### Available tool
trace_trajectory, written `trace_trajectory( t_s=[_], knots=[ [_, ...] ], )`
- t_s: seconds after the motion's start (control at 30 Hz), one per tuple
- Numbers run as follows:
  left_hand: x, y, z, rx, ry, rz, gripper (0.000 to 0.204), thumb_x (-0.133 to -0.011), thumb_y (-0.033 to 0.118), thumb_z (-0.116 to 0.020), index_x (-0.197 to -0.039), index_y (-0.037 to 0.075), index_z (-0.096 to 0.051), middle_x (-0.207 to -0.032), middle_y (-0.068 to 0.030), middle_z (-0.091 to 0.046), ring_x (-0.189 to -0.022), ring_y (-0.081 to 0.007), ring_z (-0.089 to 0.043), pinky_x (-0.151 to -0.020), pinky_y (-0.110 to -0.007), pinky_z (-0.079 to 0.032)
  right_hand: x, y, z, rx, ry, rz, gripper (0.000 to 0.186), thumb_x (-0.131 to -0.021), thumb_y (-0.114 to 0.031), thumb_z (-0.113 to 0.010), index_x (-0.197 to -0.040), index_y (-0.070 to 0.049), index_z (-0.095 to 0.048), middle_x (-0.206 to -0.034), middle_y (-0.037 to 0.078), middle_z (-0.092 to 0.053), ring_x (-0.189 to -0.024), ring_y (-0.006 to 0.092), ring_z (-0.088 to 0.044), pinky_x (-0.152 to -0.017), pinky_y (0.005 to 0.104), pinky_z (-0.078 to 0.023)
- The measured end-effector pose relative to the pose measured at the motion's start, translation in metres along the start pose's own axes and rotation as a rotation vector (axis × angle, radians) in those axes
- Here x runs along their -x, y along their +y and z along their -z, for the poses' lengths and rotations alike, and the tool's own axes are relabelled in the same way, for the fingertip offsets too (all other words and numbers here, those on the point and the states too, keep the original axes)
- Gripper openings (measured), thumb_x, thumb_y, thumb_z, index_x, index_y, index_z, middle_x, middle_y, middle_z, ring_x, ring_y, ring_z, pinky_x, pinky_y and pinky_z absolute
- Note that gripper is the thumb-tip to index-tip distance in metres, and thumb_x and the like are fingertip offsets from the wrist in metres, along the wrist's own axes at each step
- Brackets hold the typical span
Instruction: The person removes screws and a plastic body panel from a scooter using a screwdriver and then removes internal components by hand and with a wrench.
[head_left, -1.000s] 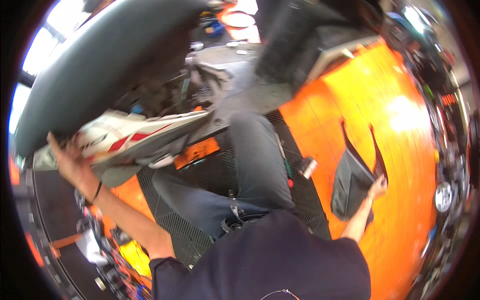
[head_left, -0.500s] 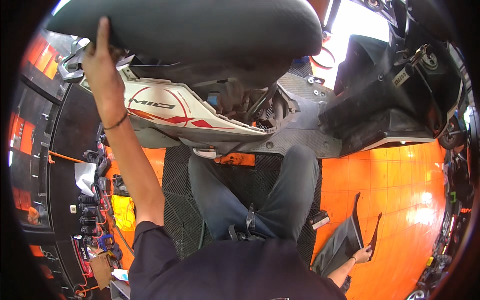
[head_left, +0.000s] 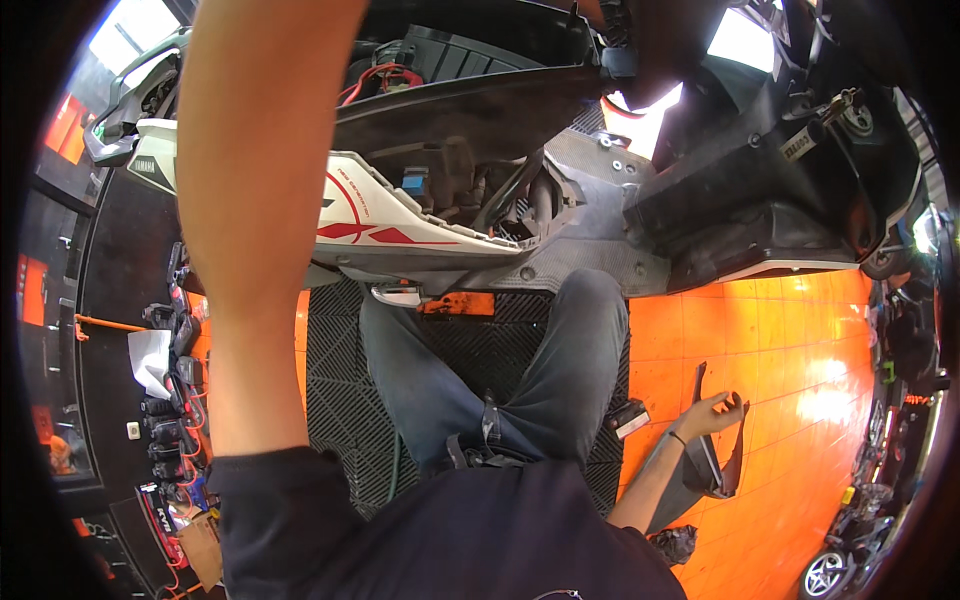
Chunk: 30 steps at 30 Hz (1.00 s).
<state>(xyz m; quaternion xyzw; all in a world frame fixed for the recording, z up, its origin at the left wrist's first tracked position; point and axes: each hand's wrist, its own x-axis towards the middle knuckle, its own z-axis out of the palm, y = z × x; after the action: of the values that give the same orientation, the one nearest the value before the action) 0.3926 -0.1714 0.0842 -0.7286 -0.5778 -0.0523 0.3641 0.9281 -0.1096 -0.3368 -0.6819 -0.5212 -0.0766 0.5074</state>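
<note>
My left forearm point(head_left: 250, 230) reaches up across the white scooter point(head_left: 410, 228), and its hand lies beyond the top edge of the picture. The seat is raised, laying bare the black storage compartment point(head_left: 460, 60) with red wires point(head_left: 385, 78) inside. At the lower right, my right hand point(head_left: 715, 412) is open, its fingers bent but apart. It hovers over or beside a dark body panel point(head_left: 728, 478) that lies on the orange floor; whether they touch I cannot tell. Below the compartment, the scooter's side opening shows a blue connector point(head_left: 414, 186) and frame parts.
My knees straddle a black ribbed mat point(head_left: 335, 370) close to the scooter. A small dark box point(head_left: 629, 418) lies by my right leg, and a crumpled black bag point(head_left: 675, 544) is near my right elbow. Tools and cases point(head_left: 165, 440) line the left wall. Wheels and parts point(head_left: 825, 574) stand at the right.
The seat has swung up, uncovering the compartment. My left arm has stretched farther up, taking its hand out of view. My right hand has let go of the dark panel and risen slightly.
</note>
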Motion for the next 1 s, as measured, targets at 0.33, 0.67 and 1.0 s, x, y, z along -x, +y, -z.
trace_trajectory(
  t_s=[0.33, 0.67, 1.0],
  knots=[
    [-0.007, 0.046, -0.030, 0.128, -0.281, -0.190, 0.052, -0.083, -0.006, -0.059, -0.133, 0.009, -0.055, -0.108, -0.0193, -0.066, -0.091, -0.0362, -0.065, -0.077, -0.040, -0.052, 0.032, -0.094, -0.015, -0.344, -0.001, -0.025, 0.014, -0.098, -0.012, -0.058, -0.102, 0.001, -0.054, -0.099, 0.013, -0.059, -0.085, 0.0238, -0.057, -0.073, 0.0357, -0.047],
    [0.004, 0.025, 0.005, 0.103, -0.265, -0.118, 0.046, -0.084, -0.003, -0.061, -0.129, 0.008, -0.059, -0.109, -0.0176, -0.067, -0.092, -0.0336, -0.066, -0.078, -0.038, -0.052, 0.035, -0.174, 0.004, -0.574, -0.113, 0.059, 0.012, -0.097, -0.005, -0.055, -0.107, 0.002, -0.055, -0.103, 0.011, -0.057, -0.094, 0.0199, -0.054, -0.084, 0.0320, -0.045],
    [0.052, -0.002, 0.036, 0.210, 0.147, 0.147, 0.040, -0.086, 0.000, -0.064, -0.125, 0.007, -0.063, -0.111, -0.0160, -0.067, -0.094, -0.0310, -0.067, -0.079, -0.036, -0.051, 0.061, -0.296, -0.020, -0.935, -0.936, 0.395, 0.019, -0.082, -0.003, -0.068, -0.098, 0.002, -0.060, -0.098, 0.016, -0.061, -0.092, 0.0313, -0.060, -0.085, 0.0397, -0.047]
  ],
)
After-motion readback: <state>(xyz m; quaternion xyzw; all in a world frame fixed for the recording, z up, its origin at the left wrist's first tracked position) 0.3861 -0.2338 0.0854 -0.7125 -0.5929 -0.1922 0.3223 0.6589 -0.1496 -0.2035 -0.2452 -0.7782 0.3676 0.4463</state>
